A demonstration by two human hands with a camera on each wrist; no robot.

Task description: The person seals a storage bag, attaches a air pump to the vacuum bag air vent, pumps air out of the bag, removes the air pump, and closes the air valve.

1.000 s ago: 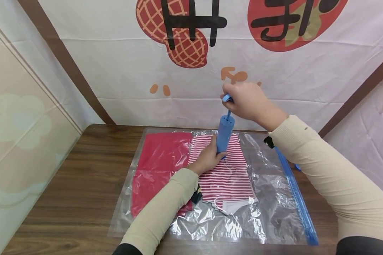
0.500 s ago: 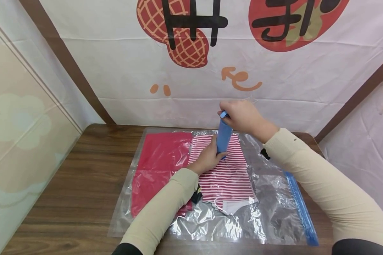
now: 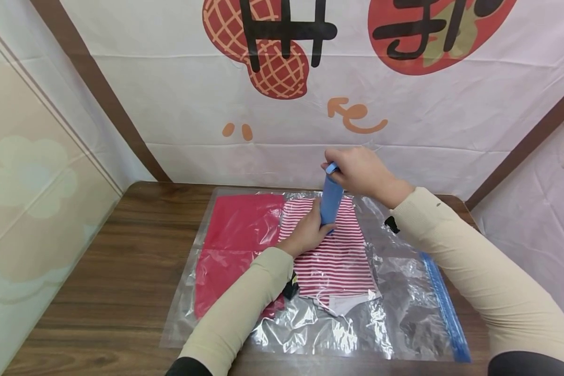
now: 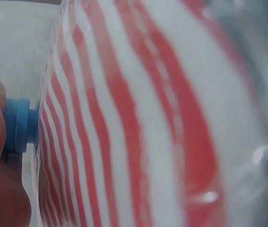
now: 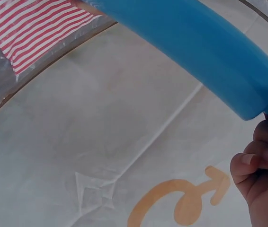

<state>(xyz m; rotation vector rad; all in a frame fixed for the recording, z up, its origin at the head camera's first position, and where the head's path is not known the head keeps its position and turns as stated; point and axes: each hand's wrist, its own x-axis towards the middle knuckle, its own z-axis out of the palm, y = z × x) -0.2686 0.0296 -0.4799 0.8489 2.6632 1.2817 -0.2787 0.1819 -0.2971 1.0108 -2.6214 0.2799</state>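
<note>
A blue hand pump stands slightly tilted on a clear vacuum storage bag. My left hand grips the lower part of its barrel, and in the left wrist view the pump's foot meets the bag's surface. At the top, my right hand curls round the pump's handle, which sits close to the barrel; in the right wrist view the curled fingers show by the barrel's end. Under the film lie a folded red cloth and a red-and-white striped garment.
The bag's blue zip edge runs along its right side. Beneath is a brown wooden table. A printed white curtain hangs right behind the table's back edge.
My right hand has come down, pushing the pump's handle and rod into the barrel, and then stayed low. The left hand keeps its grip, and the bag has not moved.
</note>
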